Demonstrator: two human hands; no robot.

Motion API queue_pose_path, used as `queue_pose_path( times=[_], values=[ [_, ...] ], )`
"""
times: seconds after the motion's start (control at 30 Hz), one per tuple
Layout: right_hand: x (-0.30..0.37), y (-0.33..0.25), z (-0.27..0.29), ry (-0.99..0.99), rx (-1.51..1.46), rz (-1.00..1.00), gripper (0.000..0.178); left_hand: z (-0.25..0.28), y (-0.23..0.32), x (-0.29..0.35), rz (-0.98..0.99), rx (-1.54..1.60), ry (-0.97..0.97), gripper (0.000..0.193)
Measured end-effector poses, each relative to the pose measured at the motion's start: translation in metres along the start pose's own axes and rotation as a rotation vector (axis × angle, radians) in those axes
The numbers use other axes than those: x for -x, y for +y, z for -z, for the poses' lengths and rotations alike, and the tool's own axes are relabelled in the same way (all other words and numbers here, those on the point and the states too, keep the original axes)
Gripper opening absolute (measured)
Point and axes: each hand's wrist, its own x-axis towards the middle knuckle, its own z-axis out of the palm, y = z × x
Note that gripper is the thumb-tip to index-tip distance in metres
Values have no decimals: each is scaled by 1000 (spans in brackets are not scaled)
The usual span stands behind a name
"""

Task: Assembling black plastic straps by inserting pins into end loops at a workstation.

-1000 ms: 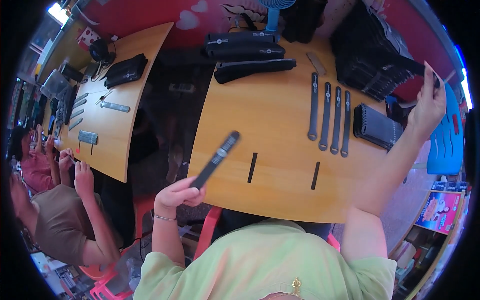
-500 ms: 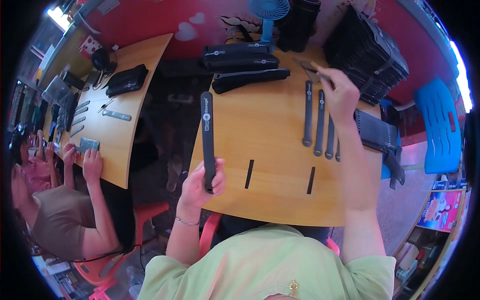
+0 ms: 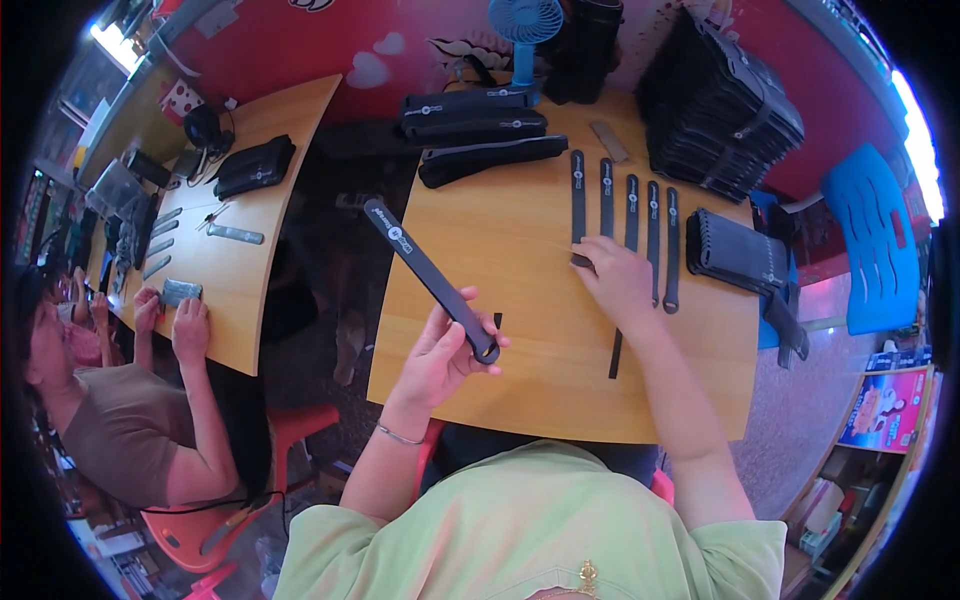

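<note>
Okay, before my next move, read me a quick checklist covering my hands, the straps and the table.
1. Left hand has its grip on a dark grey flat strap with a holed end: ok.
2. Right hand touches the leftmost strap of the row of five dark grey flat straps: ok.
3. Right grip closed firmly: cannot tell, fingers hide it.
4. Lower ends of the row all visible: not ok, the right hand blocks some.
5. Left thin black strip on the light-brown wooden table fully visible: not ok, left hand covers part.
6. Tall stack of black folded pouches clear of both hands: ok.
</note>
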Motion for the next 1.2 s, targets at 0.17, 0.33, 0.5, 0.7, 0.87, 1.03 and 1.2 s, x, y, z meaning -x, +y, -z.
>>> queue_pose_path(
  times=[0.17,0.33,0.5,0.7,0.87,1.03,1.2],
  values=[
    [7,-4,6,-71,-20,-64,27,-4,-3,2,-1,-38,26,36],
    [14,-3,8,-97,-19,-93,38,-4,-4,1,3,-75,110,34],
    [16,2,4,-85,-26,-93,39,-1,-10,-2,-42,-62,102,33],
    [19,-6,14,-10,-96,-104,35,-1,-17,-6,-101,-22,81,35],
    [39,-47,45,121,-310,-28,25,-13,-22,-11,-126,17,179,31],
    [68,-82,56,-26,-451,39,32,-17,-31,-20,-195,37,229,27],
    [77,-83,48,46,-437,47,38,-27,-34,-22,-228,5,214,26]
  ],
)
